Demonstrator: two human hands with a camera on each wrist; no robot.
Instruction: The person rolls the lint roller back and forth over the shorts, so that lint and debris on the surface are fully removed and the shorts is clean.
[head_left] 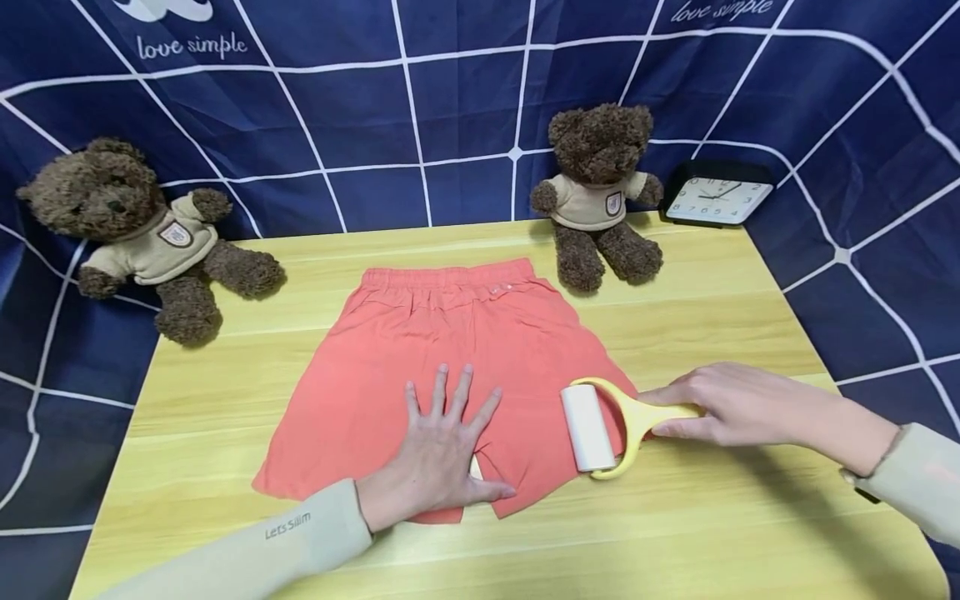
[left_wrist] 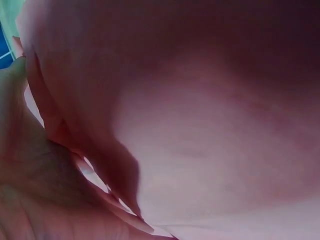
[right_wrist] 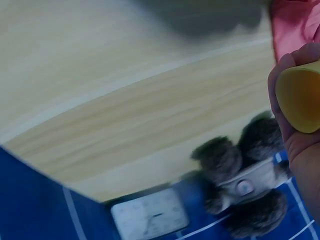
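Coral-red shorts (head_left: 420, 358) lie spread on the table, waistband toward the back. My left hand (head_left: 438, 454) presses flat on them near the crotch, fingers straight and spread, thumb over the right leg. In the left wrist view, pink fabric (left_wrist: 215, 150) fills most of the picture beside part of the palm. My right hand (head_left: 735, 408) grips the yellow handle of a lint roller (head_left: 588, 427). Its white roll lies over the lower right leg of the shorts. The right wrist view shows the handle's yellow end (right_wrist: 302, 97) inside my curled fingers.
One brown teddy bear (head_left: 142, 242) leans at the back left, another (head_left: 600, 196) sits behind the shorts. A black-framed clock (head_left: 716, 198) stands at the back right corner. Navy cloth (head_left: 465, 108) with white lines walls the light wooden table (head_left: 720, 533).
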